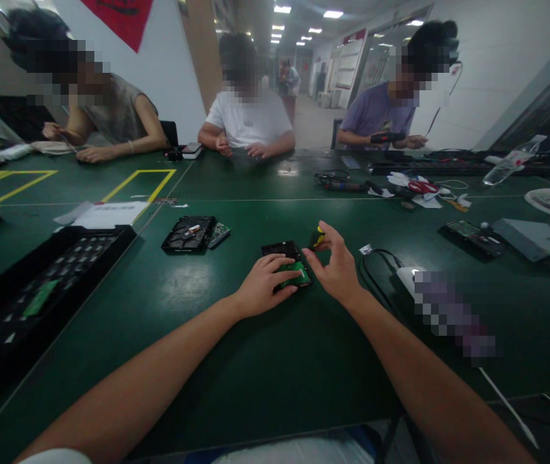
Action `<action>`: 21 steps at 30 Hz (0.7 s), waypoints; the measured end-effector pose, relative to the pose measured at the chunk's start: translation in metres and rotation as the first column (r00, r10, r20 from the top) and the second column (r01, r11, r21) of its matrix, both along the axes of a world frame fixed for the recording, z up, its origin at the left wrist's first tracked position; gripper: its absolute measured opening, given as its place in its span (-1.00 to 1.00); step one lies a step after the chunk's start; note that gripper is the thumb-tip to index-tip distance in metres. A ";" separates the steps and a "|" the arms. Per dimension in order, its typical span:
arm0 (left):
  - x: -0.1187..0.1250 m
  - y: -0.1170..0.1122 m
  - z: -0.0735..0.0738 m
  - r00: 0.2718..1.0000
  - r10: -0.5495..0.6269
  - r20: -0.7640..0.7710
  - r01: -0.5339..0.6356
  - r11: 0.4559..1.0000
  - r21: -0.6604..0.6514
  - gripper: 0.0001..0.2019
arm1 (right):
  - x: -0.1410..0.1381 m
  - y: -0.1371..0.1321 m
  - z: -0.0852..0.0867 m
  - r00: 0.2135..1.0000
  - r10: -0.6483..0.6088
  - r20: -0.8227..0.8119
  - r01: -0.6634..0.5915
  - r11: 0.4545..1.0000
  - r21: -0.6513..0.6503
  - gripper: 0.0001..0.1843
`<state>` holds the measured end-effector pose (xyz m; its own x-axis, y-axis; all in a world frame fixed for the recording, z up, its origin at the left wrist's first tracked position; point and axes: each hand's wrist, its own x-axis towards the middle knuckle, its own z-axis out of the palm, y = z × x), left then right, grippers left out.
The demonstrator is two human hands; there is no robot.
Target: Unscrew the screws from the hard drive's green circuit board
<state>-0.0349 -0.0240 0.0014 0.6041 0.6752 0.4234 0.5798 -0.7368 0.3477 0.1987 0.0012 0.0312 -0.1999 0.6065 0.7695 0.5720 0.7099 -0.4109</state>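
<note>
A black hard drive (pixel 282 251) with a green circuit board (pixel 295 269) on top lies on the green table (pixel 236 361) in front of me. My left hand (pixel 264 283) rests on the drive's near left side, fingers curled over the board. Just to its right, my right hand (pixel 335 265) pinches a small screwdriver with a black and yellow handle (pixel 317 237), held upright over the drive's right edge.
A second opened hard drive (pixel 189 233) with a loose board lies to the left. A black compartment tray (pixel 28 296) sits at far left. Black cable (pixel 376 277) and a white device (pixel 410 276) lie right. Three people sit across the table, with tools and parts (pixel 420 187).
</note>
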 end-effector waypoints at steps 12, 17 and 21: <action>0.001 -0.001 0.001 1.000 0.006 -0.007 -0.006 1.000 -0.003 -0.61 | -0.001 -0.002 -0.001 0.997 0.067 -0.027 -0.069 0.994 -0.079 -0.24; 0.001 -0.001 0.000 1.000 0.003 0.003 -0.003 1.000 0.000 -0.62 | 0.000 -0.001 0.000 1.000 0.010 -0.021 -0.010 1.000 0.016 -0.27; 0.001 0.000 0.000 1.000 0.001 0.009 -0.001 1.000 0.000 -0.61 | 0.001 0.000 -0.001 1.000 -0.006 -0.016 0.007 0.999 0.031 -0.31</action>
<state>-0.0340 -0.0244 0.0014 0.5995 0.6758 0.4288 0.5779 -0.7361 0.3523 0.1993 0.0010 0.0306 -0.1831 0.5833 0.7913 0.5702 0.7187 -0.3979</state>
